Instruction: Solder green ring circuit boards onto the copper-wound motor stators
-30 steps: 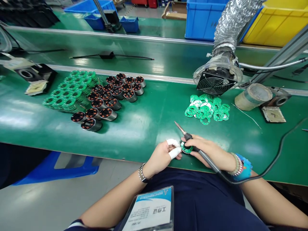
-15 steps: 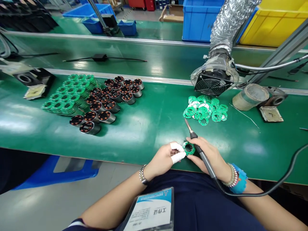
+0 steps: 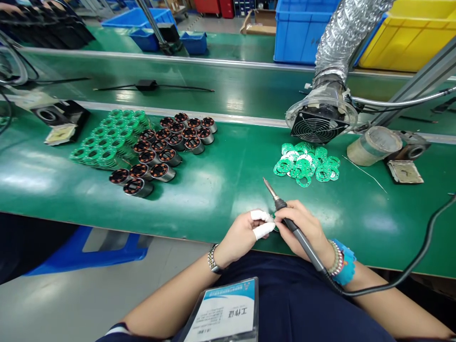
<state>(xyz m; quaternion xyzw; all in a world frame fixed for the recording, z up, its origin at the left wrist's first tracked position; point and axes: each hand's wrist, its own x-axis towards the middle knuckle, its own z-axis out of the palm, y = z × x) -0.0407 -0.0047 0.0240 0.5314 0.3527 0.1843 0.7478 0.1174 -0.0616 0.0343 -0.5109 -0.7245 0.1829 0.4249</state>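
My left hand is pinched shut, its white finger cots at the fingertips, on a green ring circuit board, which sits almost hidden between my hands at lower centre. My right hand is closed around the handle of a soldering iron, with the iron's tip pointing up and left, off the board. Above and to the right, a loose pile of green ring boards lies under a fume extractor fan. Left of centre, rows of copper-wound motor stators stand on the green workbench
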